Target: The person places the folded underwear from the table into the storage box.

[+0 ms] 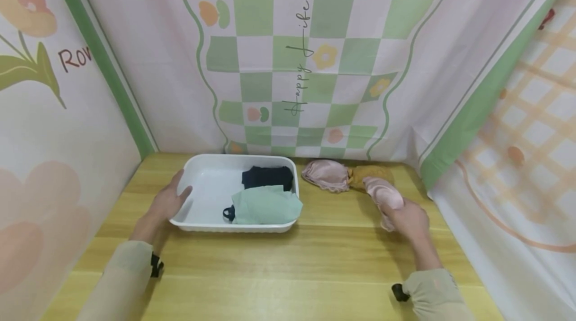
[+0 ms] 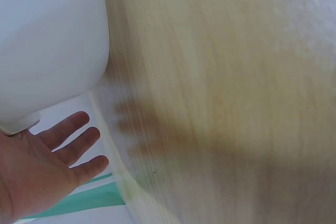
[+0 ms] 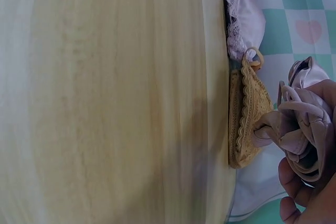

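On the wooden table (image 1: pixel 270 271) stands a white plastic tray (image 1: pixel 202 157). My left hand (image 1: pixel 168 201) holds its left rim, thumb over the inside; in the left wrist view, several fingers of that left hand (image 2: pixel 52 161) stretch out beside the outer wall. Inside the tray, at the right, lie a black folded garment (image 1: pixel 266 177) and a mint-green garment (image 1: pixel 265 206) with a dark strap loop. Above the table's right side, my right hand (image 1: pixel 409 218) grips a pink satin bra (image 3: pixel 304 129). Just beyond it lies a mustard lace bra (image 3: pixel 252 114).
A pale pink lace-edged bra (image 1: pixel 326 175) lies right of the tray, touching the mustard one. A green-checked curtain (image 1: pixel 297 61) hangs behind the table's back edge. More printed fabric encloses the left and right sides.
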{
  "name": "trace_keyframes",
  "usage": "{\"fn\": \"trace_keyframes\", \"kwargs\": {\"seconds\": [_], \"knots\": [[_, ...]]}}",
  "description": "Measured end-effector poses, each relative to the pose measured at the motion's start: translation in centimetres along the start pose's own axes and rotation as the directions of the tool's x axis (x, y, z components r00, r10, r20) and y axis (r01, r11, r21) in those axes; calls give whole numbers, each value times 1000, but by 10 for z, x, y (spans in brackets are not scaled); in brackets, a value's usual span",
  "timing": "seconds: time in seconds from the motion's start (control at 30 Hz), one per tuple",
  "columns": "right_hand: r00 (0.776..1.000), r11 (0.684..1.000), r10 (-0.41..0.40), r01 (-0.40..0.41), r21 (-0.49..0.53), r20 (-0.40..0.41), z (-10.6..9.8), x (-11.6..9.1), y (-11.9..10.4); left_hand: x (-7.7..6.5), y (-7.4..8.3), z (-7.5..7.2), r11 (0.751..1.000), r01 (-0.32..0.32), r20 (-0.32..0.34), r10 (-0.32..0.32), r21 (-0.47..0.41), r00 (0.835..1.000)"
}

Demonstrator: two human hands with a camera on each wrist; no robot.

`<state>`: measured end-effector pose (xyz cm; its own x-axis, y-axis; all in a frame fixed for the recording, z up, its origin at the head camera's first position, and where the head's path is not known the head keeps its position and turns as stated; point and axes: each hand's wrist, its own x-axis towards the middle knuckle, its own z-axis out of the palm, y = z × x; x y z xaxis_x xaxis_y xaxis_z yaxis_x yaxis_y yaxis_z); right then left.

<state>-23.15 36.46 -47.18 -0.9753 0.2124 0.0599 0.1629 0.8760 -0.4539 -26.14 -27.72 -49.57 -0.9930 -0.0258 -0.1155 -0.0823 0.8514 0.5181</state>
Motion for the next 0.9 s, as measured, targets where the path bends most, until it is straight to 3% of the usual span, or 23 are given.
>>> {"fn": "trace_keyframes", "kwargs": {"seconds": [0.7,0.9], "knots": [[991,992,-126,126,1,-52,5,6,-45,-1,0,-1,1000,3,13,-3,-14,1000],[991,992,-128,128,1,-35,7,9,-57,0,-1,0,1000,-2,7,3,-16,1000]]}}
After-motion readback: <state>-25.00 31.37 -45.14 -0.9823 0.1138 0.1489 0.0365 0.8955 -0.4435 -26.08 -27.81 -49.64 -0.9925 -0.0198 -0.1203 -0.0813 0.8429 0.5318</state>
